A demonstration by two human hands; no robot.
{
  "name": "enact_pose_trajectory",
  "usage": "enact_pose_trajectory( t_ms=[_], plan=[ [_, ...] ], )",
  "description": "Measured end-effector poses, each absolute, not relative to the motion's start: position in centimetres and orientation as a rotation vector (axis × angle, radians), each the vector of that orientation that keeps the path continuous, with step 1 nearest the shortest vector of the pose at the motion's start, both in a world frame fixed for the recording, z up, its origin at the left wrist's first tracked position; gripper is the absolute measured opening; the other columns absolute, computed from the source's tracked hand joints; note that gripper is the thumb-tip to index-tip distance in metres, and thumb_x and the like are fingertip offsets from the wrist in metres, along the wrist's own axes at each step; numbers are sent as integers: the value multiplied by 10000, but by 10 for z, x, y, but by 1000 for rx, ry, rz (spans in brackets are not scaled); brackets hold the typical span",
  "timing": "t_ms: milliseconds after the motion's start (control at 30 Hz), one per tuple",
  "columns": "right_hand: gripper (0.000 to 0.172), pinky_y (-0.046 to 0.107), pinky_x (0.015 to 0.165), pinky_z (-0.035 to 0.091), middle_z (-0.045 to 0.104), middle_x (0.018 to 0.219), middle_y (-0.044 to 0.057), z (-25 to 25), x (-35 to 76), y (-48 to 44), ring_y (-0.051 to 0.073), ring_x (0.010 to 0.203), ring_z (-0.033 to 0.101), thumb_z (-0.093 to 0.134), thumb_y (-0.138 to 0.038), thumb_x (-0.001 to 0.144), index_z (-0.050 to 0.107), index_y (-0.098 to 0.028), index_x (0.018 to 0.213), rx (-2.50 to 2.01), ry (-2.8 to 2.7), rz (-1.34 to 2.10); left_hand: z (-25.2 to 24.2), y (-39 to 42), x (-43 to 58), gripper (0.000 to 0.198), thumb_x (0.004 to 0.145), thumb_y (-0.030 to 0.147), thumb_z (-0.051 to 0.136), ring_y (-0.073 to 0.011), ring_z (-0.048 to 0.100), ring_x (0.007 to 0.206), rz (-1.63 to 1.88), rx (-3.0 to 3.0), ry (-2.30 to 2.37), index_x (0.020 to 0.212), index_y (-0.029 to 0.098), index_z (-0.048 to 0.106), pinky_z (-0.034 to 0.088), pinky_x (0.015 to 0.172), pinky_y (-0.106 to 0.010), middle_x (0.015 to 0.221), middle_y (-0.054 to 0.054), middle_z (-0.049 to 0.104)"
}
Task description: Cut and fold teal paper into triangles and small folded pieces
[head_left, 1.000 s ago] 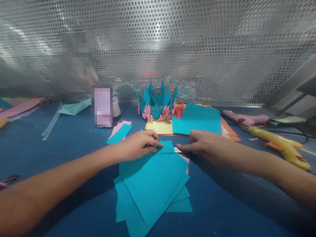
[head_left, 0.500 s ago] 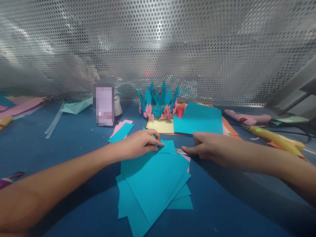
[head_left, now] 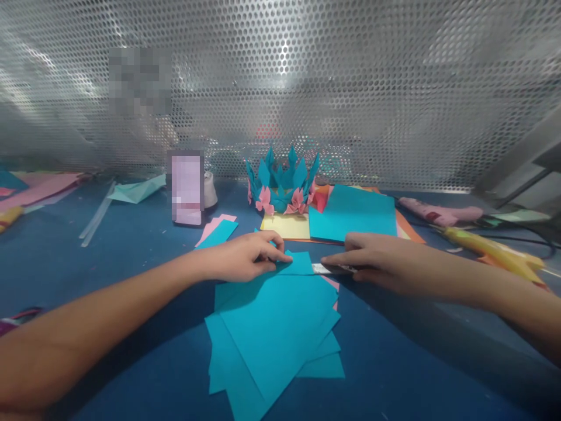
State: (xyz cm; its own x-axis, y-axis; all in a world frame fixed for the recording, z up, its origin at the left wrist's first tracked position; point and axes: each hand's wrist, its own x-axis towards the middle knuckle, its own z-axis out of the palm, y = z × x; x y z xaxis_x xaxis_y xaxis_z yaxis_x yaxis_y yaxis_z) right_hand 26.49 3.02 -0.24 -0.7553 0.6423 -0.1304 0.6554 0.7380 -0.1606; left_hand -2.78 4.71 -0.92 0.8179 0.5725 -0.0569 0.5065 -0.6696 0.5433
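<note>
A small piece of blue paper [head_left: 301, 262] lies at the upper edge of a fanned stack of blue sheets [head_left: 276, 327]. On that small piece my left hand [head_left: 252, 255] rests, index fingertip pressing it and the other fingers curled. My right hand [head_left: 379, 261] is closed around a thin, flat, whitish strip [head_left: 322, 268], its index finger stretched along the top. The strip's left end meets the paper's right edge; whether it is a blade or a ruler I cannot tell. Pink paper [head_left: 336, 286] peeks out beneath the stack.
Behind stands a blue paper crown [head_left: 280, 181] with pink bows, beside more blue sheets [head_left: 355, 213]. A pink glue gun [head_left: 442, 211] and a yellow one [head_left: 491, 245] lie right. A phone [head_left: 187, 190] stands left, near glue sticks [head_left: 99, 213]. Perforated metal [head_left: 280, 88] closes the back.
My right index finger has straightened and shifted slightly left, and more of the whitish strip shows. My left hand stays almost where it was on the paper.
</note>
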Motion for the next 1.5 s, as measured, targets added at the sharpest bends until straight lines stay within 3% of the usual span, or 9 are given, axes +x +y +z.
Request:
enact_pose_trajectory(
  t_ms=[267, 767, 1167, 1500],
  plan=[
    [397, 250, 605, 363, 517, 855, 25, -7, 262, 35, 155, 719, 527, 447, -237, 920, 509, -405, 1275, 1009, 2924, -437, -9, 50, -31, 316, 814, 188, 579, -130, 556, 834, 177, 2278, 778, 1128, 210, 610, 458, 744, -268, 1092, -59, 519],
    [349, 233, 552, 330, 481, 803, 30, -13, 254, 25, 126, 641, 453, 382, -245, 951, 565, -324, 1239, 867, 3020, -280, -9, 51, -28, 319, 809, 196, 596, -123, 561, 830, 156, 2277, 800, 1127, 211, 621, 463, 761, -269, 1108, -54, 503],
    [363, 233, 556, 309, 487, 799, 30, -18, 255, 27, 127, 646, 446, 386, -249, 950, 540, -323, 1270, 857, 3087, -297, -6, 53, -33, 406, 851, 77, 418, -138, 508, 910, 88, 2386, 717, 1205, 208, 568, 424, 758, -252, 1132, -72, 479],
    [407, 239, 539, 327, 484, 828, 28, -3, 259, 25, 127, 628, 452, 405, -209, 930, 506, -379, 1286, 839, 2966, -300, -8, 51, -34, 432, 825, 60, 429, -128, 522, 852, 87, 2336, 732, 1197, 233, 566, 438, 743, -264, 1129, -63, 476]
  ],
)
